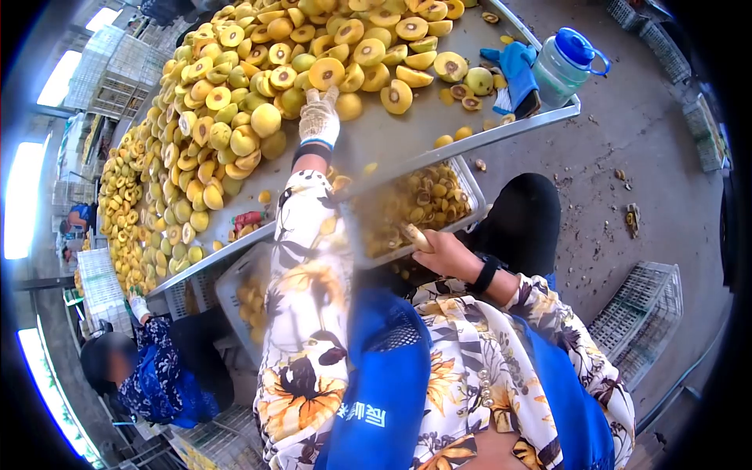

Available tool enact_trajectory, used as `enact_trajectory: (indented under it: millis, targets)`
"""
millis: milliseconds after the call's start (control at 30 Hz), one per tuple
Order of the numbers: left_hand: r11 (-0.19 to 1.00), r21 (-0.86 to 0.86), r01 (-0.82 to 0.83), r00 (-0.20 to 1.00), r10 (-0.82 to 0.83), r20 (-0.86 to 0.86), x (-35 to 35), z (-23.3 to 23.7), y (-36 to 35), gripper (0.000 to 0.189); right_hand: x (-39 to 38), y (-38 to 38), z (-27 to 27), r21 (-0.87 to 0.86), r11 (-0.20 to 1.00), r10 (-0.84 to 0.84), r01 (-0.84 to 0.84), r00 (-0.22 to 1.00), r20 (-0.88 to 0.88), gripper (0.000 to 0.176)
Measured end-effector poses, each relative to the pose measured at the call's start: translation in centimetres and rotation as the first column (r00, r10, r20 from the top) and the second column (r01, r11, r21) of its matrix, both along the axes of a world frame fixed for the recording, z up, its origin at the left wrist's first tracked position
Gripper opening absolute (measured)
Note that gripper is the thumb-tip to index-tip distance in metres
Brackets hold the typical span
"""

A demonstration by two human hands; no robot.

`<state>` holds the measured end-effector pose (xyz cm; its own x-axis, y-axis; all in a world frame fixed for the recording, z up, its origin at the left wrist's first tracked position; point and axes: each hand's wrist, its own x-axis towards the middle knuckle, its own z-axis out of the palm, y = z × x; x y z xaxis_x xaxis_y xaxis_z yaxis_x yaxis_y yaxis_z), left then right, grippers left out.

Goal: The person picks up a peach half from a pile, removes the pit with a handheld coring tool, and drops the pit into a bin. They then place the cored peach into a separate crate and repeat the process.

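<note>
My left hand (319,119), in a whitish work glove, reaches over the metal table (439,141). Its fingers are apart, with the tips at the lower edge of a halved yellow peach (326,72). More peach halves, many with brown pit centres, are heaped around it. Close to my body, my bare right hand (448,256) is closed around a tool with a pale handle (418,236); its working end cannot be made out. Just beyond that hand is a crate (475,188) filled with small peach pieces or pits, partly blurred.
A blue-lidded water bottle (560,69) and blue gloves (515,69) sit at the table's right corner. Another crate (227,286) stands below the edge. A co-worker (168,368) sits at the left. A white crate (636,317) and scraps lie on the floor to the right.
</note>
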<state>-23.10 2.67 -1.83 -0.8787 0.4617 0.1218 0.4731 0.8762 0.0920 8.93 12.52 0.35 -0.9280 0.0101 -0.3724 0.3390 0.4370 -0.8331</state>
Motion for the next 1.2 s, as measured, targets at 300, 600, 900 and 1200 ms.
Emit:
enact_trajectory:
  millis: [300,600,900,1200]
  targets:
    - [0.302,0.607,-0.735,0.503,-0.358,0.787,11.5,8.0,-4.9,0.046,-4.9,1.5,0.1,-0.132,0.94,-0.342,0.316,0.859,-0.38,0.052]
    - [-0.213,0.664,-0.717,0.664,-0.499,0.557,21.4,2.3,-5.1,0.047,-6.7,-3.8,-0.5,-0.455,0.862,-0.397,0.225,0.857,-0.328,0.04]
    - [-0.248,0.719,-0.65,0.759,-0.263,0.596,23.1,2.6,-3.2,0.039,-2.3,-3.0,0.0,0.108,0.993,-0.013,0.055,0.934,-0.356,0.028]
    - [0.433,0.893,-0.123,0.991,0.094,0.091,23.4,-1.8,-3.2,0.032,-0.8,-3.8,-0.1,0.053,0.986,-0.123,0.155,0.914,-0.387,0.024]
